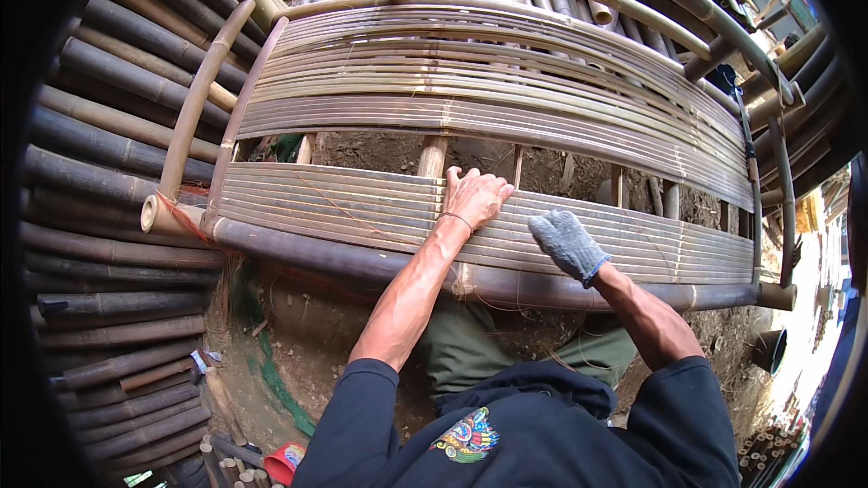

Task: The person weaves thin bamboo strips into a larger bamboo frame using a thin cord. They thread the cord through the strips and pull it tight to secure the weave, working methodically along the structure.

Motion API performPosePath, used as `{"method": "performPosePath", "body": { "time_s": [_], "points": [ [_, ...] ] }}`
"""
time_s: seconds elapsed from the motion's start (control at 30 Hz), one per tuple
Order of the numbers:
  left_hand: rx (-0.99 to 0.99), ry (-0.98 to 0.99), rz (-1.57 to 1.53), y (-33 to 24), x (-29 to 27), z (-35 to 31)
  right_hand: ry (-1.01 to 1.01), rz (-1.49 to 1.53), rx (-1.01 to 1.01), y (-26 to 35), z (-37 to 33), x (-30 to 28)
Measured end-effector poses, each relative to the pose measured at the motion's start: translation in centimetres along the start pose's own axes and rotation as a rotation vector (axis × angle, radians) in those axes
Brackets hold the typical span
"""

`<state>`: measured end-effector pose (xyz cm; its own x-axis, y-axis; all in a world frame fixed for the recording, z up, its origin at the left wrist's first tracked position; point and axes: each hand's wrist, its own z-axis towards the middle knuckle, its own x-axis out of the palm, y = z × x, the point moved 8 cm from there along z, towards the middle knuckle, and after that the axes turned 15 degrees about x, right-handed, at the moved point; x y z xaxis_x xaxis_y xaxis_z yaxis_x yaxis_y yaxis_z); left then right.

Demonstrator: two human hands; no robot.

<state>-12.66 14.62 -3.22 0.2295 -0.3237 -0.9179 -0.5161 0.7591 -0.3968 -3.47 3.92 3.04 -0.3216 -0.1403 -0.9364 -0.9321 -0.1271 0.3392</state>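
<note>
A bamboo bench frame stands in front of me, its seat [344, 208] made of thin split bamboo slats laid side by side over a thick round front pole [362, 262]. My bare left hand [475, 194] lies on the seat slats with its fingers curled over their far edge, gripping them. My right hand [568, 244], in a grey knit glove, rests flat on the slats a little to the right, holding nothing. A curved backrest [470, 72] of the same slats rises behind the seat.
Stacked dark bamboo poles [108, 172] fill the left side. Bare earth [271, 352] lies under the bench, with a green cord and a red object [285, 461] near my feet. More bamboo frames [778, 99] stand at the right.
</note>
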Motion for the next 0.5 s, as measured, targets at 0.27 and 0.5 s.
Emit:
{"method": "performPosePath", "body": {
  "time_s": [0.27,0.5],
  "points": [
    [0.274,-0.406,-0.232,-1.8,-6.1,-4.1,-0.474,-0.014,0.181,-5.9,-4.1,-4.3],
    [0.319,0.007,0.314,-4.4,-6.8,-14.6,-0.349,1.593,0.745,-31.4,-35.7,-9.5]
  ]
}}
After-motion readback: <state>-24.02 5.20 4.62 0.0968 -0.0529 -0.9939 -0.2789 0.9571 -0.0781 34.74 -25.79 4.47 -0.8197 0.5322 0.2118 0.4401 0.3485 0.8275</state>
